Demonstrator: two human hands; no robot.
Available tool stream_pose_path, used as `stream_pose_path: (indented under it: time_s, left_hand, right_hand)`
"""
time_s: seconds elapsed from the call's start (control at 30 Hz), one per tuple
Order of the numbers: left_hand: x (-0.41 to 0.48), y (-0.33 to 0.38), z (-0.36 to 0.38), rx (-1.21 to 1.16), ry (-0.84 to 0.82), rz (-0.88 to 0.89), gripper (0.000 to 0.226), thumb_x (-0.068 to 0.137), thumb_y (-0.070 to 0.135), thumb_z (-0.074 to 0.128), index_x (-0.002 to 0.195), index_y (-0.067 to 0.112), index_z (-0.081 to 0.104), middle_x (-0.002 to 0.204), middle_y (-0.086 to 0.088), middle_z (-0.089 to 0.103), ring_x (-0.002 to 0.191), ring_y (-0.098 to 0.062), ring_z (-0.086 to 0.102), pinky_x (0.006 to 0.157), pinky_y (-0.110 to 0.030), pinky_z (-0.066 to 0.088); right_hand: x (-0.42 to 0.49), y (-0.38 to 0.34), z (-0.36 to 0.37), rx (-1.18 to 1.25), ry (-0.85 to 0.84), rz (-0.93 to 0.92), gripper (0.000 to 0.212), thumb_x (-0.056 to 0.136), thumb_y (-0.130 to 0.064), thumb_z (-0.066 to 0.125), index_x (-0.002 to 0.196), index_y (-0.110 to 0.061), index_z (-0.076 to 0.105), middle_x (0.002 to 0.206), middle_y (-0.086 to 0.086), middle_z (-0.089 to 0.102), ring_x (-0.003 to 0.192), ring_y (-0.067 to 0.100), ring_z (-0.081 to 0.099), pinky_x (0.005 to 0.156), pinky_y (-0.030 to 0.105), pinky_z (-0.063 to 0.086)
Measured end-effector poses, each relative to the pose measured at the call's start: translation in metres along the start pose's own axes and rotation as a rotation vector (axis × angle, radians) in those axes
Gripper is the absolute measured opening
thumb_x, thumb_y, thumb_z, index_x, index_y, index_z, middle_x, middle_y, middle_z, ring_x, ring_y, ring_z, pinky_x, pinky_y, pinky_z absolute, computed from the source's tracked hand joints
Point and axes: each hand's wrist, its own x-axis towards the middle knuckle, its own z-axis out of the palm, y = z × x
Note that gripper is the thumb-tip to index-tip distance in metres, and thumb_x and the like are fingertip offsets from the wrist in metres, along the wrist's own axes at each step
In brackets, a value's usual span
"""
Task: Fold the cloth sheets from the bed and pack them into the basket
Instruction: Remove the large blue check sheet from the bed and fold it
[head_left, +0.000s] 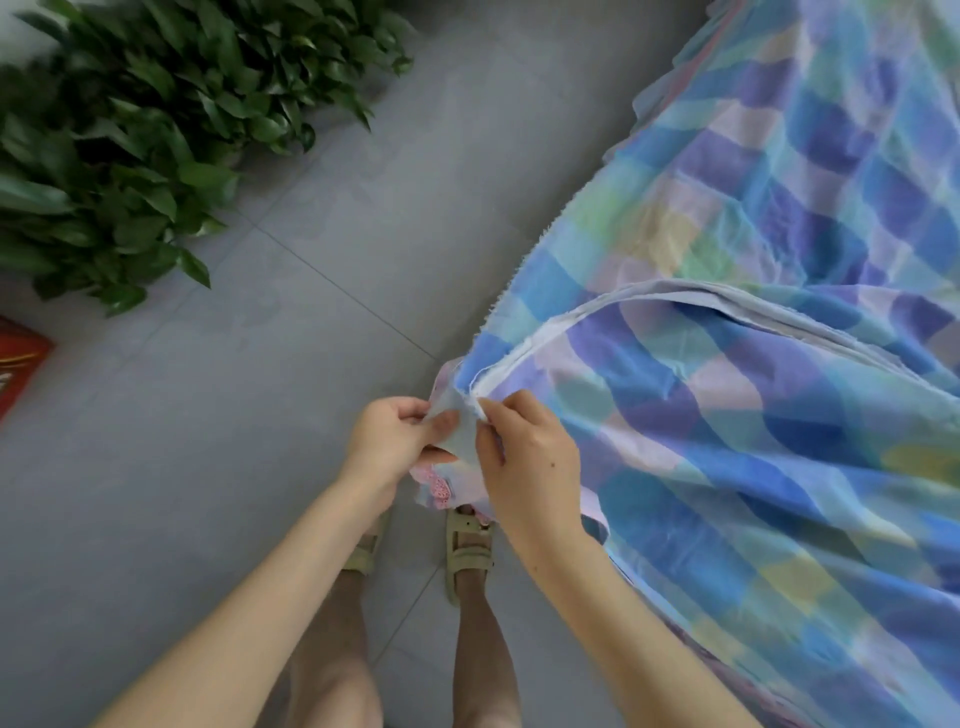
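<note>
The person stands on a grey tile floor (218, 467) and holds a big cloth sheet (753, 415). The sheet is thin and soft, with squares of blue, purple, green and pale yellow all over it. It spreads out wide to the right side and hangs in long, loose folds. One raw edge looks white and a bit fuzzy, and it runs in a curve from the hands up across the sheet.

The left hand (387, 447) pinches a corner of the sheet. Its fingers (415, 410) are curled, and the thumb presses the cloth against them. The right hand (530, 457) is just beside it, almost touching. Its fingers are bent too, and they pinch the fuzzy edge near the same corner. Both hands have hold of the cloth.

Below the hands a small bit of pink patterned cloth (439, 486) peeks out. Under that are two feet in pale, rubbery sandals (467, 545) with wide straps.

At the top left is a plant (171, 114) with many shiny, pointed green leaves. A red box (15, 364) lies at the left edge.
</note>
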Motion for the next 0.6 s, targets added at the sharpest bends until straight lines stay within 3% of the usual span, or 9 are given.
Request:
stream_pose_path:
  time_s: [0.03,0.1,0.2,0.3,0.37,0.47,0.6]
  left_hand:
    - [-0.009,0.009,0.001,0.015,-0.003,0.018,0.007,0.081,0.002,0.069,0.082,-0.004,0.066,0.065,-0.011,0.069,0.054,-0.024,0.066,0.056,-0.035,0.059]
    - [-0.022,0.020,0.006,0.054,-0.007,0.032,0.014,0.086,-0.005,0.058,0.076,0.000,0.066,0.055,-0.003,0.067,0.048,-0.016,0.064,0.047,-0.026,0.055]
    - [-0.038,0.035,0.011,0.076,-0.044,0.004,0.031,0.090,-0.010,0.042,0.072,0.003,0.065,0.053,-0.001,0.065,0.048,-0.008,0.063,0.046,-0.021,0.052]
    - [-0.048,0.047,0.012,0.107,-0.088,-0.009,0.033,0.089,-0.012,0.038,0.072,0.000,0.063,0.055,-0.005,0.063,0.048,-0.008,0.062,0.047,-0.021,0.052]
    - [-0.053,0.055,0.013,0.084,-0.100,-0.035,0.026,0.093,-0.004,0.043,0.074,-0.002,0.061,0.061,-0.011,0.059,0.049,-0.013,0.059,0.047,-0.023,0.052]
    - [-0.064,0.072,0.018,0.063,-0.187,-0.140,0.032,0.095,0.027,0.053,0.073,0.005,0.062,0.056,-0.006,0.055,0.045,-0.012,0.055,0.045,-0.025,0.052]
    - [-0.076,0.085,0.029,0.228,-0.202,-0.151,0.024,0.081,0.005,0.068,0.058,0.005,0.063,0.044,-0.003,0.049,0.037,-0.010,0.050,0.041,-0.021,0.048]
  right_hand:
    - [-0.003,-0.003,0.003,-0.049,0.014,-0.031,0.006,0.068,-0.012,0.056,0.065,-0.010,0.061,0.062,0.002,0.047,0.054,0.022,0.046,0.043,0.020,0.023]
    - [-0.008,-0.008,0.010,-0.111,0.030,-0.071,0.016,0.058,-0.008,0.065,0.073,-0.009,0.064,0.065,0.003,0.049,0.055,0.024,0.049,0.042,0.021,0.025]
    - [-0.012,-0.016,0.009,-0.123,0.061,-0.048,0.034,0.053,0.006,0.075,0.083,-0.006,0.065,0.068,0.005,0.051,0.058,0.025,0.050,0.038,0.027,0.035]
    - [-0.014,-0.021,0.002,-0.142,0.136,-0.080,0.036,0.052,0.005,0.074,0.085,-0.005,0.065,0.070,0.005,0.052,0.060,0.023,0.049,0.042,0.029,0.036]
    - [-0.018,-0.023,-0.003,-0.145,0.142,-0.100,0.042,0.046,0.004,0.075,0.085,-0.005,0.064,0.071,0.005,0.053,0.063,0.021,0.046,0.045,0.028,0.034]
    - [-0.026,-0.021,-0.012,-0.133,0.071,-0.112,0.055,0.031,-0.003,0.083,0.083,-0.007,0.065,0.075,0.002,0.056,0.072,0.015,0.040,0.044,0.023,0.031]
    - [-0.037,-0.018,-0.024,-0.030,-0.019,-0.114,0.050,0.041,-0.006,0.087,0.088,-0.010,0.069,0.088,0.001,0.063,0.075,0.019,0.058,0.050,0.029,0.051]
